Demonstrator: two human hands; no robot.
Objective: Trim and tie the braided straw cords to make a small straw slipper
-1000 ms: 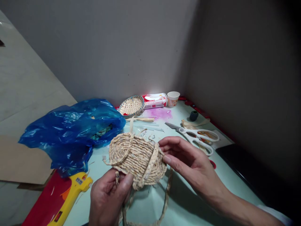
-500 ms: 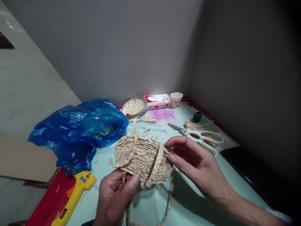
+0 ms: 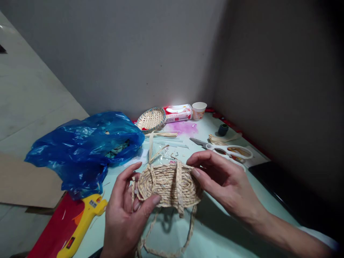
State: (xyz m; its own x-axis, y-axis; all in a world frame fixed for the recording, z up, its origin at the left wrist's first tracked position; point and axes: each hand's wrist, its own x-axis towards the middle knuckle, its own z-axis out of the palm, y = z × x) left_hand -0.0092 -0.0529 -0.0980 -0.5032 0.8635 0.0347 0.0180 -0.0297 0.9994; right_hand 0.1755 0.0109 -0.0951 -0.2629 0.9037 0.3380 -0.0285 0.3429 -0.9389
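Note:
An oval piece woven from braided straw cord point(image 3: 166, 184) is held up above the pale green table between both hands. My left hand point(image 3: 126, 208) grips its left end, thumb on the near face and fingers behind. At the upper right edge, my right hand point(image 3: 223, 179) pinches it between thumb and fingers. Two braided bands cross the face, and a flat straw strip sticks up at the upper left. A long braided cord point(image 3: 189, 233) loops down below the woven piece toward the table. The back of the piece is hidden.
A blue plastic bag point(image 3: 86, 143) and a yellow glue gun point(image 3: 83, 225) on red material lie to the left. White-handled scissors point(image 3: 228, 151) and a dark spool point(image 3: 223, 130) are at the right. Farther back are a small woven basket point(image 3: 151, 120), a tissue pack point(image 3: 178, 114) and a paper cup point(image 3: 199, 111).
The woven piece has turned so its bands stand more upright and its face looks flatter. My left hand has shifted up and left around its end. My right hand keeps its pinch.

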